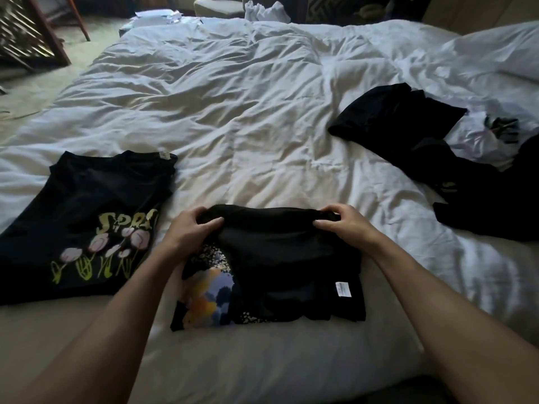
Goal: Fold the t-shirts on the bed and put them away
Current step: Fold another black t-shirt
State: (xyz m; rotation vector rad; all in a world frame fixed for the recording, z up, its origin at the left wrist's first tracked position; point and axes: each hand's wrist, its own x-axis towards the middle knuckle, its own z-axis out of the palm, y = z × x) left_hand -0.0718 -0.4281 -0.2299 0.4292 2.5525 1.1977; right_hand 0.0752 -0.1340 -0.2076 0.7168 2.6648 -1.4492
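Now both hands pinch the far folded edge of a black shirt (280,258) that lies on the near part of the bed (233,112). The left hand (191,228) has its thumb on top of the cloth and its fingers curled under the left corner of that fold; the right hand (339,221) grips the right corner the same way, thumb over and fingers tucked round the edge. Between them the fold runs straight across, a little raised off the cover. Both forearms reach in from the near edge, bare

This shirt is doubled over on itself, so its upper layer is plain black, while a print (208,295) in orange, pale blue and white speckle shows at its lower left, on the layer beneath. A small white label (341,288) sits near its right side

To the left, close by but apart from it, a second shirt (84,225) lies flat on the cover, black with yellow lettering, pink flowers and yellow stems, its neck pointing away from the person. To the far right, well apart, a loose pile (408,135) of dark clothes sprawls over the rumpled white cover, with some white cloth mixed in. A pillow (501,51) lies at the upper right. Beyond the bed's far side lie some papers (159,14) and a white bundle (267,10), too dim to name
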